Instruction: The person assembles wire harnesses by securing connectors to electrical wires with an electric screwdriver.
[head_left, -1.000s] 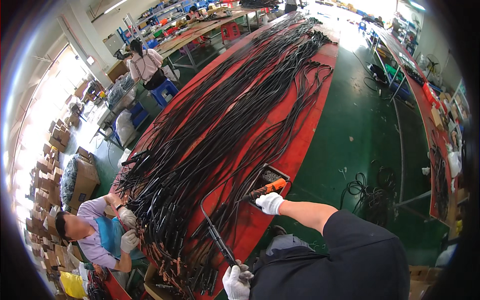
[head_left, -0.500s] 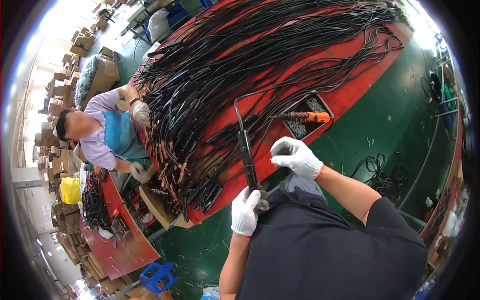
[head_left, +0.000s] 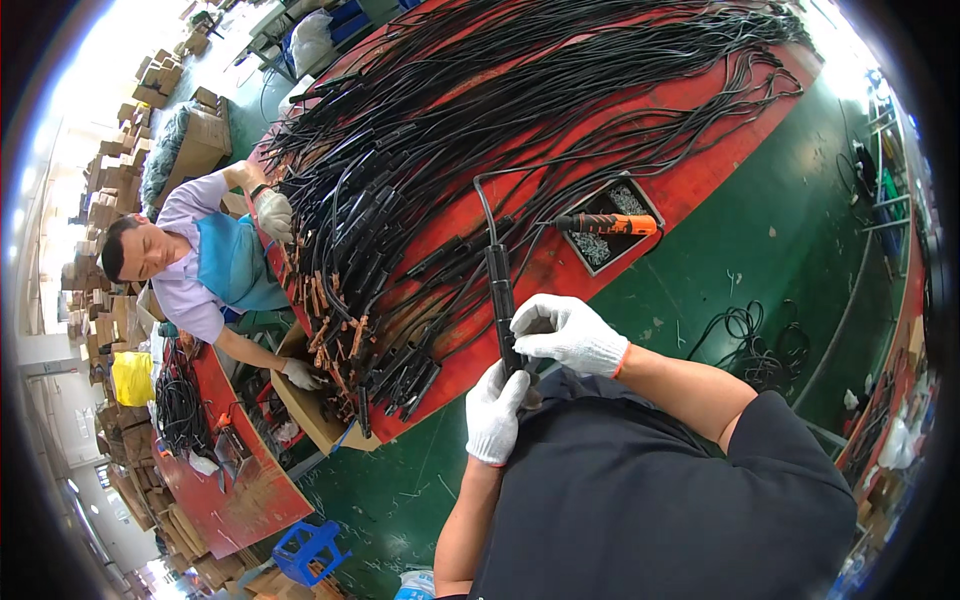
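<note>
A long black plastic housing [head_left: 500,286] with a black cable coming out of its far end is tilted up in front of my body. My left hand [head_left: 493,414], in a white knit glove, is closed around its near end. Against the housing's right side, my gloved right hand [head_left: 572,335] has its thumb and fingers pinched together; whatever they hold is too small or hidden to make out. An orange and black electric screwdriver [head_left: 608,225] lies across a tray of small screws [head_left: 592,248] on the red table, beyond my right hand.
Many black cables [head_left: 560,90] with black housings spread over the red table [head_left: 715,150]. A co-worker [head_left: 215,250] in gloves and a blue apron stands at its left end beside a cardboard box [head_left: 318,420]. Coiled cable [head_left: 750,345] lies on the green floor; a blue stool [head_left: 310,552] stands lower left.
My right hand has moved left and slightly down to the housing. The co-worker's lower hand has moved to the cardboard box.
</note>
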